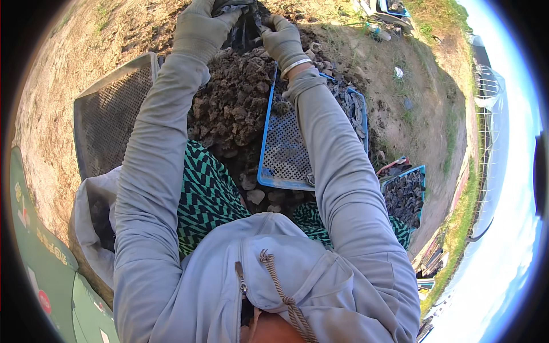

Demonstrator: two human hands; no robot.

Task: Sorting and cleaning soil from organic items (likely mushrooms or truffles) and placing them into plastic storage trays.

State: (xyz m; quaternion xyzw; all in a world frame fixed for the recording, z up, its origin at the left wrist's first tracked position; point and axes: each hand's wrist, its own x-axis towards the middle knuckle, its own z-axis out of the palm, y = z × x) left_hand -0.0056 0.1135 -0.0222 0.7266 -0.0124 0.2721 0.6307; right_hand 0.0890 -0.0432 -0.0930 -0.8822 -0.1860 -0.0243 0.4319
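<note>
Both of my hands wear pale grey-beige work gloves and are stretched far forward, over a heap of dark brown clods of soil [231,94]. Between them hangs a crumpled, thin dark sheet [245,34] that looks like plastic, partly cut off by the upper edge. My left hand [197,28] is closed on its left side, at the top. On the other side my right hand [281,41] pinches the sheet's edge, a white band round the wrist. Below the right forearm, a blue-rimmed perforated crate [286,184] rests against the heap, holding some dark pieces at its right.
A grey perforated crate [114,111] stands tilted at the left, above an open white sack [94,234]. Another blue crate [422,171], full of dark flat pieces, is at the right. Green bags or sheeting [46,240] lie at the lower left. Stones dot the ground before my knees.
</note>
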